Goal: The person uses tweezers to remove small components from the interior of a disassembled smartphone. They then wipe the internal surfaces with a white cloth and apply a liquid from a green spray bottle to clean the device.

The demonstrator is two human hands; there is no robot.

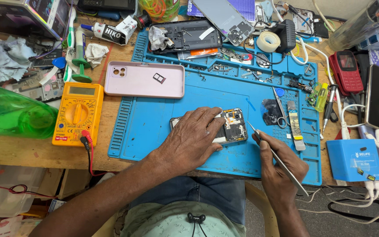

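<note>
Pressing flat, fingers spread, the left hand (189, 138) pins an opened phone (231, 126) (back off) on the blue mat (154, 123); right hand (279, 164) pinches tweezers (277, 158) just beside it.

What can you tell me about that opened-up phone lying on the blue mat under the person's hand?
The opened phone lies flat on the blue mat, back cover off, so dark boards, metal shields and an orange-edged part show. The left hand presses on its left half, hiding it. The right hand holds thin metal tweezers, tip just beside the phone's right edge.
</note>
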